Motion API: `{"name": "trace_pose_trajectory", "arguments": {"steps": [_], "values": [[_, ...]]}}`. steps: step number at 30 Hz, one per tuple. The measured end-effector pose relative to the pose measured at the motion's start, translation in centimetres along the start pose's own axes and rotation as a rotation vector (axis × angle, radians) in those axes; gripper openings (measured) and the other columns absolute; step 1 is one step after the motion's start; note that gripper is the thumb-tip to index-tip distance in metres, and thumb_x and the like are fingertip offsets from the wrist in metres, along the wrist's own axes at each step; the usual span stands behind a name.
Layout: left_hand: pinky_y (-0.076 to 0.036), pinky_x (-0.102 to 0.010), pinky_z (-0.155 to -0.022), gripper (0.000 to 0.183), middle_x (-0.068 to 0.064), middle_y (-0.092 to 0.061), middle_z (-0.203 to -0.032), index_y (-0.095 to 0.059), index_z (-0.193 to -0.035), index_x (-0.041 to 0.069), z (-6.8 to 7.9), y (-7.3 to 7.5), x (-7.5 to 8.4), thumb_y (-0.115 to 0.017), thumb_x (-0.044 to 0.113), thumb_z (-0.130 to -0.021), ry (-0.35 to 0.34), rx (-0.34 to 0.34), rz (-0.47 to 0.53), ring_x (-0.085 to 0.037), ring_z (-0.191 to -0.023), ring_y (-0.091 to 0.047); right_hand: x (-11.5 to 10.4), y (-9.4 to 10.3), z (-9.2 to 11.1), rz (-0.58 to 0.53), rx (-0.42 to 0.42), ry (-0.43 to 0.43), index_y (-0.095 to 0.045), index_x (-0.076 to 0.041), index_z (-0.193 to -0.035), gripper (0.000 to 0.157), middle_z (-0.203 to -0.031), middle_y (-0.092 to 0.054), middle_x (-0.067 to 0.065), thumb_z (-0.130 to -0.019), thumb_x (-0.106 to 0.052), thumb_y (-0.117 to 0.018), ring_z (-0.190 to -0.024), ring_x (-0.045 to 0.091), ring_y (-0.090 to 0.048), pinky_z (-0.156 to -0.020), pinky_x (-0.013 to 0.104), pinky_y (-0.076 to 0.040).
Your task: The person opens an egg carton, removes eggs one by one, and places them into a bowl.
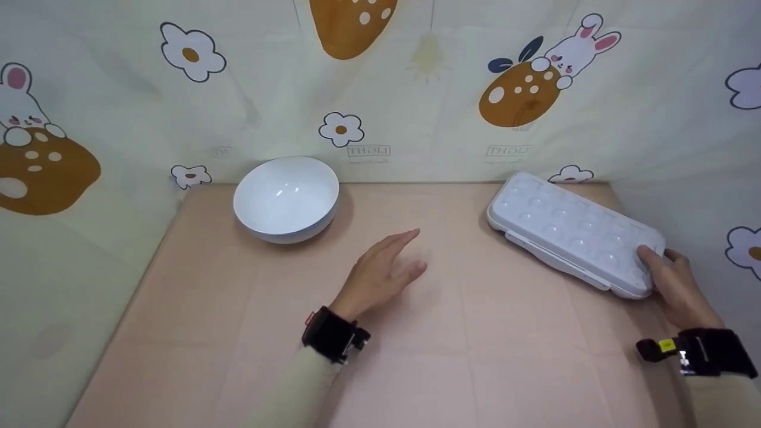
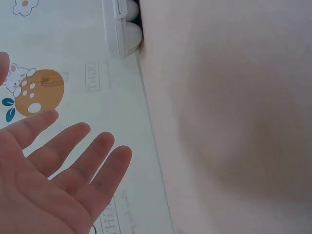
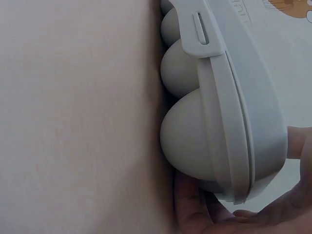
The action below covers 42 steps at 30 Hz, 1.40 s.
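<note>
A white plastic egg box (image 1: 571, 223) with a bumpy lid lies slanted at the right of the table. My right hand (image 1: 682, 288) grips its near right end, thumb on the lid. In the right wrist view, fingers (image 3: 190, 204) reach under the rounded cups of the egg box (image 3: 263, 97), and a side latch is fastened. My left hand (image 1: 374, 276) hovers over the middle of the table with fingers spread, holding nothing. The left wrist view shows its open palm (image 2: 44, 190); a corner of the egg box (image 2: 114, 29) appears at the top.
A white bowl (image 1: 288, 199) stands at the back left of the table (image 1: 416, 362), with no contents showing inside. A cloth (image 1: 255, 101) printed with rabbits and flowers hangs behind and along both sides.
</note>
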<state>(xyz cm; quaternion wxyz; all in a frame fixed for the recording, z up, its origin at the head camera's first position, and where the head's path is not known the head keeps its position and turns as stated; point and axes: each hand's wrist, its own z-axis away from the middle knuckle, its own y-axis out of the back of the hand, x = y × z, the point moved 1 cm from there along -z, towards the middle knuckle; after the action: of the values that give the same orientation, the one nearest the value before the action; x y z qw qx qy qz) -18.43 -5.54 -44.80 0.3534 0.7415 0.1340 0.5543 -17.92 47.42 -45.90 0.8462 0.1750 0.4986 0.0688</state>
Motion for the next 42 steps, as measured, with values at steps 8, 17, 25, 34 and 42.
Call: {"name": "trace_pose_trajectory", "arguments": {"steps": [8,17,25,34,42], "values": [[-0.034,-0.06,-0.122,0.066,0.0,-0.05,-0.162,-0.047,-0.161,0.029,-0.2,-0.1,-0.8,-0.057,0.06,-0.104,0.037,0.01,0.002,-0.029,-0.151,-0.044,-0.2,-0.6,-0.6,0.041,0.036,0.066,0.012,0.014,-0.16,0.113,-0.151,-0.032,0.029,-0.104,-0.066,-0.045,-0.104,0.002,-0.049,-0.077,0.009,-0.051],[-0.035,-0.056,-0.123,0.062,-0.004,-0.051,-0.161,-0.047,-0.161,0.028,-0.6,0.1,-0.9,-0.06,0.051,-0.105,0.07,0.009,0.029,-0.029,-0.149,-0.047,0.6,-0.7,-0.9,0.084,0.072,0.079,0.012,0.014,-0.16,0.116,-0.161,-0.022,0.038,-0.103,-0.067,-0.048,-0.106,0.007,-0.051,-0.076,0.011,-0.053],[-0.049,-0.047,-0.113,0.061,-0.008,-0.052,-0.16,-0.048,-0.16,0.021,-2.6,-0.2,-0.9,-0.059,0.048,-0.107,0.069,-0.004,0.188,-0.031,-0.141,-0.056,0.7,-1.3,-0.9,0.146,0.073,0.093,0.008,0.016,-0.16,0.115,-0.161,-0.021,0.042,-0.103,-0.068,-0.046,-0.12,0.026,-0.051,-0.073,0.008,-0.05],[-0.05,-0.047,-0.112,0.061,-0.015,-0.057,-0.154,-0.049,-0.159,0.018,-5.1,-1.5,-0.3,-0.061,0.044,-0.105,0.161,-0.029,0.309,-0.031,-0.136,-0.06,-0.7,-3.1,-0.9,0.237,0.052,0.169,0.001,0.017,-0.161,0.114,-0.159,-0.026,0.045,-0.103,-0.069,-0.047,-0.129,0.038,-0.046,-0.073,0.006,-0.045],[-0.053,-0.045,-0.109,0.058,-0.018,-0.059,-0.15,-0.048,-0.158,0.012,-5.9,-2.0,0.0,-0.062,0.033,-0.106,0.206,-0.058,0.34,-0.032,-0.134,-0.063,-2.1,-5.6,-0.7,0.324,0.001,0.231,-0.001,0.013,-0.163,0.112,-0.16,-0.026,0.045,-0.103,-0.07,-0.047,-0.131,0.043,-0.046,-0.085,0.015,-0.044]]}}
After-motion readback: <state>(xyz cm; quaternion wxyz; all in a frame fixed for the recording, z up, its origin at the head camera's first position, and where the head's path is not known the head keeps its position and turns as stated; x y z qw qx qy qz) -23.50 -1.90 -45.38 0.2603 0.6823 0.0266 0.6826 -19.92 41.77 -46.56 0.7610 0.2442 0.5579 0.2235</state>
